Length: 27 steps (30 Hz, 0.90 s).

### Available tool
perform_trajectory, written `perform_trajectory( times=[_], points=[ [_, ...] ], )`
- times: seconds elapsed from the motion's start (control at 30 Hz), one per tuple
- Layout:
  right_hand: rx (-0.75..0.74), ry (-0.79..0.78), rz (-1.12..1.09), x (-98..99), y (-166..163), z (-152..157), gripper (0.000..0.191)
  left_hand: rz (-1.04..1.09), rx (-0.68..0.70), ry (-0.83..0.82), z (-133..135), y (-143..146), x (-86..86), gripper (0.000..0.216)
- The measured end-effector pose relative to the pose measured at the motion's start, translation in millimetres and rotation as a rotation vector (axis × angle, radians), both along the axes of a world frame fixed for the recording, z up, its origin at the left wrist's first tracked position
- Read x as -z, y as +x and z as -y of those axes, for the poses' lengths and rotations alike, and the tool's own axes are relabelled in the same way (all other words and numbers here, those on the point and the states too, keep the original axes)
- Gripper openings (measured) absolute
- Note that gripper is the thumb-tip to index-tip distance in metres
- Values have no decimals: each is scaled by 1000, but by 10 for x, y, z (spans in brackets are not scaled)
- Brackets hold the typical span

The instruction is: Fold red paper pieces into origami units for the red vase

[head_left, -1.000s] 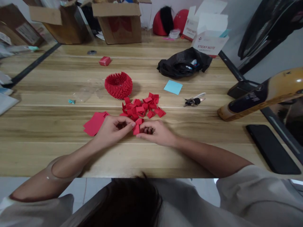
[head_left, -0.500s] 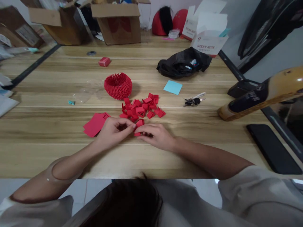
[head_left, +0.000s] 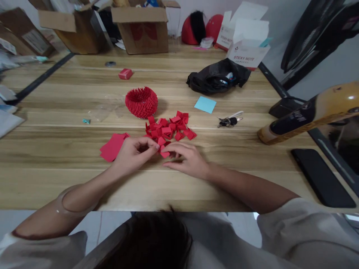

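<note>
What the left hand (head_left: 136,155) pinches: a small red paper (head_left: 165,154), toward the table's (head_left: 146,190) front edge.
Right hand (head_left: 188,158): at this paper, thumb and fingers parted.
Folded pieces (head_left: 166,130): heaped just beyond.

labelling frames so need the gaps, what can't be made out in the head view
All in the head view:
Red piece: partly hidden by the left hand and right hand.
Red sheets: right side hidden by the left hand.
Bag: most contents hidden by its folds.
Bottle: top cut off by the right edge.
Keys: too small to count.
</note>
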State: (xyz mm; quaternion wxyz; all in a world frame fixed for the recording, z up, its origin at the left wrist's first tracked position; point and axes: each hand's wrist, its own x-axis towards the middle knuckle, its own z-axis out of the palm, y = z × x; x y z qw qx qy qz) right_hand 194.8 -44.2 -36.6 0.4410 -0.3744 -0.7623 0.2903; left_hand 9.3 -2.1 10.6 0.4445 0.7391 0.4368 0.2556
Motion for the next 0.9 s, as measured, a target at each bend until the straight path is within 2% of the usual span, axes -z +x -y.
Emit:
perform_trajectory(
  times=[0.13, 0.23, 0.4, 0.57, 0.73, 0.9],
  points=[
    [-7, 21, -2, 1, -4, -8, 12, 12, 44, -47, -5, 9, 13, 22],
    [9, 8, -37, -37, -2, -10, 12, 30, 65, -67, -9, 15, 20, 21],
    [74, -219, -175, -28, -5, -43, 16, 49, 88, -102, 5, 23, 4, 19],
    [54, -389, -383, 10, -34, -82, 15, 59, 100, -139, 26, 35, -2, 19],
    [68, -422, -447, 1, -47, -80, 13, 47, 102, -128, 27, 35, 28, 19],
    [60, -415, -421, 20, -37, -80, 14, 14, 120, -141, 13, 19, 54, 23]
  ],
)
